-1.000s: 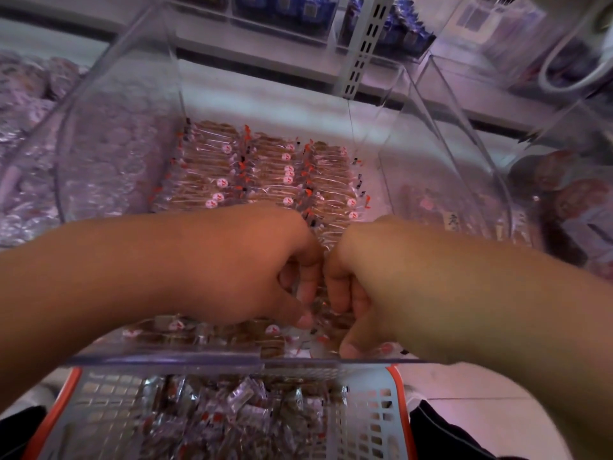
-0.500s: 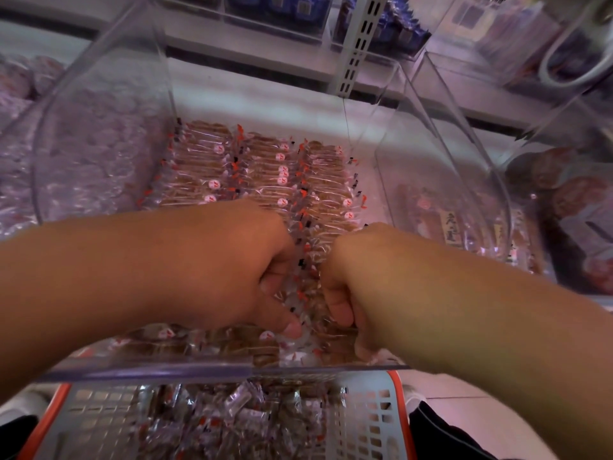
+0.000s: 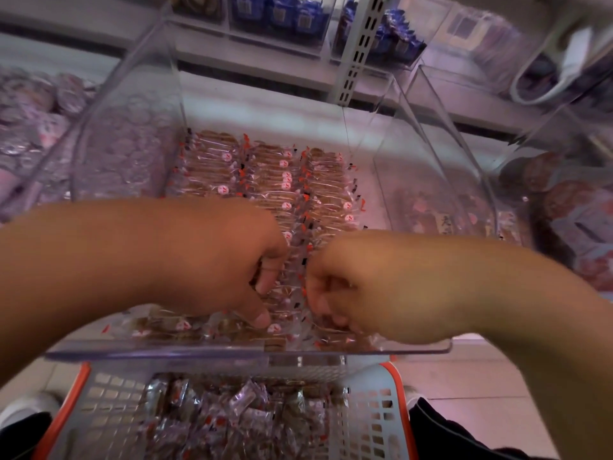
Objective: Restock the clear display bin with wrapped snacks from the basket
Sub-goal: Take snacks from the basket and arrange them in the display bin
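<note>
Clear plastic display bin, front lip toward the camera, held three neat rows of brown wrapped snacks in transparent wrappers with red and white marks. Left hand and right hand were inside the bin near its front, knuckles close together, fingers curled down into the snacks; whether either pinched a packet could not be told. Grey latticed plastic basket with orange rim sat below the bin, filled with loose wrapped snacks. Neighbouring clear bins stood to the right. Blue packets lined the upper shelf.
</note>
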`<control>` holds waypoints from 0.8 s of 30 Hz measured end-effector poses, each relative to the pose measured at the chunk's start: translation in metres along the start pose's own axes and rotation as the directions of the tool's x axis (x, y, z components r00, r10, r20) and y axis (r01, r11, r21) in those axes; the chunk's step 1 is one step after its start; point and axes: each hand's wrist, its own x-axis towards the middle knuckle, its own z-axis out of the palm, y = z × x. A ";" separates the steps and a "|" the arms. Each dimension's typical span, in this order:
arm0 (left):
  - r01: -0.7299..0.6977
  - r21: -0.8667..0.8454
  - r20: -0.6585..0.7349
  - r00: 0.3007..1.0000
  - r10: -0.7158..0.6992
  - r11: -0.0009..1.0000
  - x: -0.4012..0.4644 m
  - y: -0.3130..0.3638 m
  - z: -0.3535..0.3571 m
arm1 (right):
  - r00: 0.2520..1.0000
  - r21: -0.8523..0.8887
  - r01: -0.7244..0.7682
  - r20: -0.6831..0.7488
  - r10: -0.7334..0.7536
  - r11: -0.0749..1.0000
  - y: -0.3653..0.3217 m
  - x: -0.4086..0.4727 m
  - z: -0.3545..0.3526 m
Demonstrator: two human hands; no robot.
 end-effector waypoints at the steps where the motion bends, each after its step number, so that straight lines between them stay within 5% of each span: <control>1: -0.014 0.002 -0.010 1.000 0.014 1.000 0.000 -0.003 0.001 | 0.999 0.076 -0.001 -0.037 0.004 0.997 -0.001 -0.002 -0.003; 3: -0.029 0.032 -0.039 0.999 0.031 0.999 0.003 -0.006 0.000 | 0.973 0.153 0.007 -0.231 0.029 0.988 -0.001 -0.004 -0.008; 6: 0.055 0.207 -0.270 0.963 0.003 0.977 -0.004 -0.016 -0.011 | 0.860 0.175 0.019 -0.505 0.073 0.984 0.000 0.002 -0.006; 8: 0.175 0.371 -0.380 0.925 -0.023 0.912 -0.008 -0.023 -0.011 | 0.934 0.136 -0.035 -0.349 0.081 0.990 -0.001 0.009 0.003; 10: 0.202 0.398 -0.321 0.944 -0.070 0.895 -0.013 -0.026 -0.006 | 0.986 0.071 -0.112 -0.117 0.120 0.991 -0.005 0.014 0.014; 12: 0.181 0.371 -0.255 0.963 -0.088 0.911 -0.018 -0.023 -0.001 | 0.990 0.037 -0.132 -0.049 0.134 0.991 -0.007 0.012 0.014; 16: 0.113 0.363 -0.377 0.925 0.035 0.925 -0.030 -0.012 -0.007 | 0.928 0.127 -0.005 -0.369 0.051 0.992 -0.023 -0.012 0.006; 18: 0.064 0.320 -0.555 0.821 0.132 0.945 -0.043 -0.003 -0.005 | 0.850 0.096 0.031 -0.525 0.024 0.995 -0.027 -0.032 0.014; 20: -0.021 0.280 -0.623 0.757 0.198 0.960 -0.063 0.006 0.007 | 0.851 0.035 0.060 -0.525 -0.032 0.998 -0.025 -0.054 0.024; 24: -0.075 0.242 -0.447 0.876 0.180 0.967 -0.100 0.013 0.041 | 0.898 -0.015 0.040 -0.437 -0.042 0.999 -0.020 -0.078 0.039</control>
